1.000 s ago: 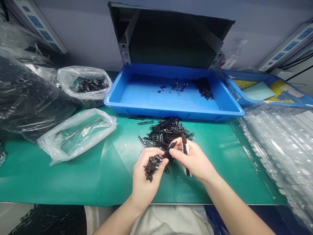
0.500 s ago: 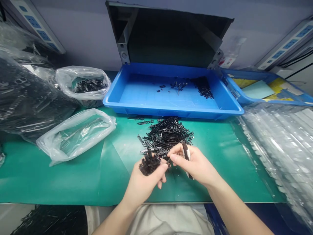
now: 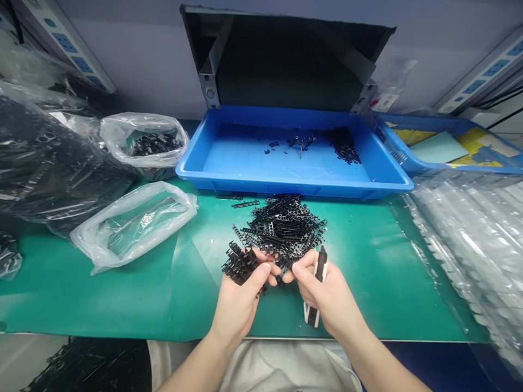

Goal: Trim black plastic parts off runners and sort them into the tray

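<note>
My left hand [image 3: 237,305] is closed around a bunch of small black plastic parts [image 3: 240,263], which bristle out above the palm. Its thumb and fingertips come together at the near edge of a pile of black plastic strips [image 3: 286,223]. Close by on the right, my right hand [image 3: 337,294] grips a black-and-white utility knife [image 3: 322,265] slanting through its curled fingers. Its thumb and forefinger are pinched at the pile's near edge; whether a small part is between them is hard to make out. A narrow gap separates the two hands' fingertips.
Behind the pile stands a blue tray [image 3: 294,187] with small black parts in it. To the left are an open plastic bag [image 3: 134,228], a bag of black parts [image 3: 145,139] and a large filled bag [image 3: 53,163]. Clear plastic trays [image 3: 469,234] are stacked at right.
My hands have drawn slightly apart, the right one moving rightward. The knife has tilted and shows more of its length. The bunch in my left hand has turned and spread.
</note>
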